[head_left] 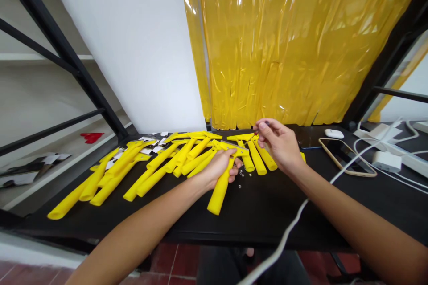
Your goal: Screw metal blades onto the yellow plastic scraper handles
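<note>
My left hand (pixel 218 168) is wrapped round a yellow plastic handle (pixel 220 191), a tube with a flat, wider head at its far end. The tube's open end tilts down toward me over the black table. My right hand (pixel 279 142) is raised to the right of that head, thumb and fingers pinched on a small dark piece (pixel 266 123) whose kind I cannot make out. Several small metal nuts (pixel 241 175) lie just right of my left hand. More yellow handles (pixel 257 160) rest behind my hands, and a pile of them (pixel 113 178) lies on the left.
A white cable (pixel 284 236) runs across the front right. On the right are a phone (pixel 347 156), an earbud case (pixel 333 133), a charger (pixel 387 161) and a power strip (pixel 411 156). A yellow plastic curtain (pixel 284 53) and black rack posts (pixel 63 53) stand around the table (pixel 267 218).
</note>
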A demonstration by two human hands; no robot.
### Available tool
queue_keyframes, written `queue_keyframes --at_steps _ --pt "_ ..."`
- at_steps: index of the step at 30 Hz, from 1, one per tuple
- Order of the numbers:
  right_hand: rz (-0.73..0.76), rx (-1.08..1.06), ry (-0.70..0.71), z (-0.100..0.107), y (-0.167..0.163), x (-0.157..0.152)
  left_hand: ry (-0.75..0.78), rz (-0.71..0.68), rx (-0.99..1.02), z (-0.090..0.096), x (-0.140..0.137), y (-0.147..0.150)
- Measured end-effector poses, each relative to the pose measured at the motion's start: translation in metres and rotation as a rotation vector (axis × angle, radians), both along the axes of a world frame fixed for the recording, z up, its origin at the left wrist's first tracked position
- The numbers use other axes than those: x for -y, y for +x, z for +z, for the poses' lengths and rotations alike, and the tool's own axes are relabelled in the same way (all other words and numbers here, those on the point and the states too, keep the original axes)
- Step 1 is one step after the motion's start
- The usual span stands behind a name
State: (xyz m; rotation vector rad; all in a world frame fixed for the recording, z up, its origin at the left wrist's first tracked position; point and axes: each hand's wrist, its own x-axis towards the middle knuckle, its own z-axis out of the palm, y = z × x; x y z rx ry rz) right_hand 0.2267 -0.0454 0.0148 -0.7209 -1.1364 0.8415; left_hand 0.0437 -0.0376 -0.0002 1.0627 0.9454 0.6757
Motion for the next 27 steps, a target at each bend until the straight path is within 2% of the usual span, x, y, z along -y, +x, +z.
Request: queue_keyframes --at_steps 3,6,11,18,27 --pt "0.015 -0.053 0.094 0.006 0.001 0.005 0.172 -0.021 -0.007 0.002 0.005 0.0" --pt "0.079 -0.025 0.127 0.009 -0.002 0.01 0.303 -0.066 -0.008 0.001 0.008 0.0" --pt "0.105 0.077 0.147 0.007 -0.006 0.014 0.308 -0.103 0.005 -0.001 0.007 -0.001" --pt "0.06 0.172 0.173 0.007 -0.005 0.016 0.308 -0.051 0.006 -0.002 0.006 -0.001" --pt "0.059 0.218 0.188 0.007 -0.007 0.02 0.297 -0.051 0.02 -0.001 0.006 -0.001"
